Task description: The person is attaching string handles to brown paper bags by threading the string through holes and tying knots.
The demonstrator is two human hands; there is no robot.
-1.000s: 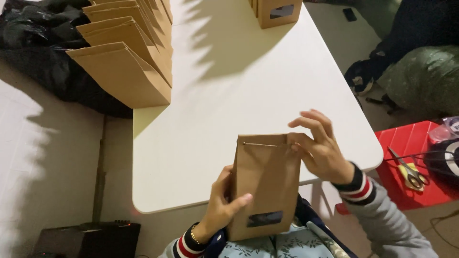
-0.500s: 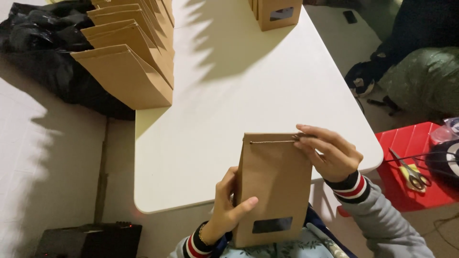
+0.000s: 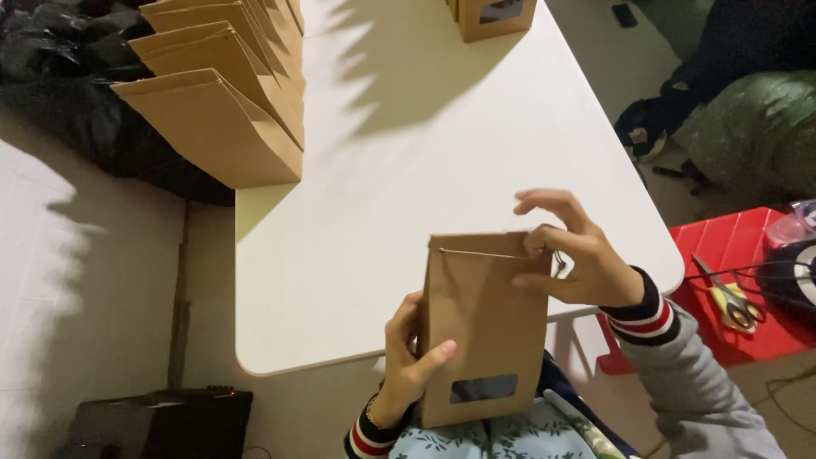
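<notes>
I hold a brown paper bag (image 3: 484,323) with a small dark window near its bottom, upright at the near edge of the white table (image 3: 408,170). My left hand (image 3: 410,357) grips the bag's lower left side, thumb across the front. My right hand (image 3: 574,251) pinches the top right corner, where a thin tie strip runs along the folded top. A row of several similar brown bags (image 3: 225,93) leans together at the table's far left.
Another windowed brown bag (image 3: 495,15) stands at the table's far edge. A red stool (image 3: 722,289) to the right carries scissors (image 3: 731,302). Black plastic bags (image 3: 59,59) lie on the floor at left, a dark box (image 3: 161,421) at lower left.
The bag has stayed in my hands and shifted slightly. My right hand's fingers have closed in on the top right corner of the bag.
</notes>
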